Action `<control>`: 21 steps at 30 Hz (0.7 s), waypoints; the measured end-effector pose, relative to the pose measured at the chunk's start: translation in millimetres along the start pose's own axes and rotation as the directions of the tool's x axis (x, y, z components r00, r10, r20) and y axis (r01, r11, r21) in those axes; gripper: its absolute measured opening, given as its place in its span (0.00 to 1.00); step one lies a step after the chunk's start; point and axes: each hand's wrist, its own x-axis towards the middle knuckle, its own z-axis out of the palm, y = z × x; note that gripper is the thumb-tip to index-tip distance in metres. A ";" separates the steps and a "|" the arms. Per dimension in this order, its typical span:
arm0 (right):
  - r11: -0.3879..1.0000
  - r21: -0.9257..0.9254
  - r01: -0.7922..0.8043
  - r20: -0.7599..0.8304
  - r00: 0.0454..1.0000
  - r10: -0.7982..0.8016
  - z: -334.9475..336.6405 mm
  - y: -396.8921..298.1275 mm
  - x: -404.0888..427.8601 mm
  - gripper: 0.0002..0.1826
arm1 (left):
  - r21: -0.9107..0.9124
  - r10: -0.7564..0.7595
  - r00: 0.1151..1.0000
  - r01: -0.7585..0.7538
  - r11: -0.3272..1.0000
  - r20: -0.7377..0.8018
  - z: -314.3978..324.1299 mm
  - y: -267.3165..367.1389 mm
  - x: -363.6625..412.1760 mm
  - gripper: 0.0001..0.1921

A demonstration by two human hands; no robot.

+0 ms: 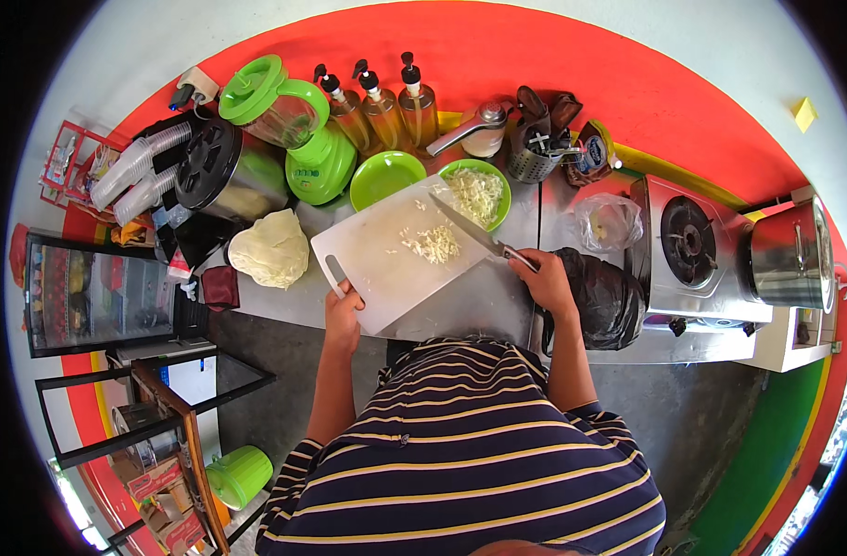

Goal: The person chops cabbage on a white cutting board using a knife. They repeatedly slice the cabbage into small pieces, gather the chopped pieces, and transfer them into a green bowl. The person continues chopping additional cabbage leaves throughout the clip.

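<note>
My left hand [343, 314] grips a white plastic cutting board [367, 243] beside its handle slot. In my right hand [547, 279] is a kitchen knife [468, 226], held by its dark handle. The blade lies slantwise over the board's far right part, its tip near a green bowl. A small pile of shredded cabbage [434, 244] sits on the board next to the blade. More shredded cabbage [475, 198] heaps up in that green bowl [504, 212], whose near rim the board's far corner overlaps. Left of the board rests a large cut piece of cabbage [270, 249].
Behind the board stand a green plate [388, 174], a green blender [319, 167] and several pump bottles [380, 115]. A black plastic bag [600, 299] lies right of my right hand, before a gas stove [701, 243] with a steel pot [788, 257]. A steel utensil holder [532, 163] is at the back.
</note>
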 end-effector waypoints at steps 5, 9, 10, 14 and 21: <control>0.999 -0.046 0.016 -0.009 1.000 -0.017 1.6 3.0 11.3 0.15 | -0.032 0.026 0.999 -0.025 0.999 0.018 -1.1 -0.1 1.0 0.25; 0.997 0.003 0.081 -0.076 0.994 -0.081 6.4 -3.8 22.8 0.15 | -0.024 0.081 0.997 -0.081 0.996 -0.001 -3.1 -2.6 0.6 0.23; 0.995 0.012 0.097 -0.062 0.993 -0.096 6.8 -11.8 25.3 0.14 | -0.003 0.087 0.996 -0.086 0.996 0.012 -6.1 -1.2 3.2 0.23; 0.995 -0.014 0.097 0.001 0.995 -0.097 10.3 -21.9 33.8 0.15 | 0.027 0.097 0.993 -0.098 0.995 0.062 5.4 25.2 -3.4 0.21; 0.999 0.033 0.043 -0.112 0.993 -0.039 14.7 6.2 33.6 0.16 | -0.012 0.094 0.996 -0.094 0.995 -0.011 7.0 31.2 -10.8 0.20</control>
